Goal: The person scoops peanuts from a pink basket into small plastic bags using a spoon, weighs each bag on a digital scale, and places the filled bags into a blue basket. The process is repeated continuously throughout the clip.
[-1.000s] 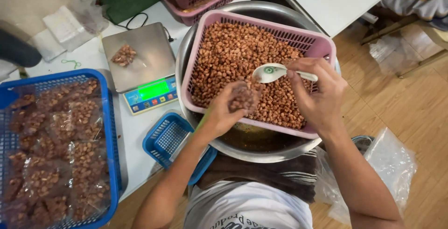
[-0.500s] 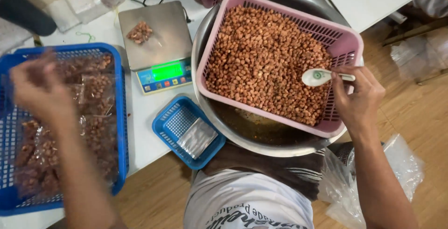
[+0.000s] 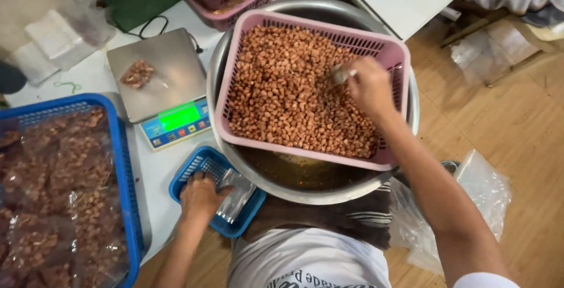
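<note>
Two blue baskets (image 3: pixel 126 164) flank the scale (image 3: pixel 158 88) beside the pink basket (image 3: pixel 395 53).

A white table (image 3: pixel 158 173) is seen to carry most items. On it are set a digital scale (image 3: pixel 161 88) with a lit green display, a large blue basket (image 3: pixel 126 164) of filled clear bags at the left, a small blue basket (image 3: pixel 200 167) at the near edge, and a dark green pad (image 3: pixel 141 0) at the back. A wooden floor (image 3: pixel 517 123) is seen to the right; clear plastic bags (image 3: pixel 487 191) lie on it.
</note>
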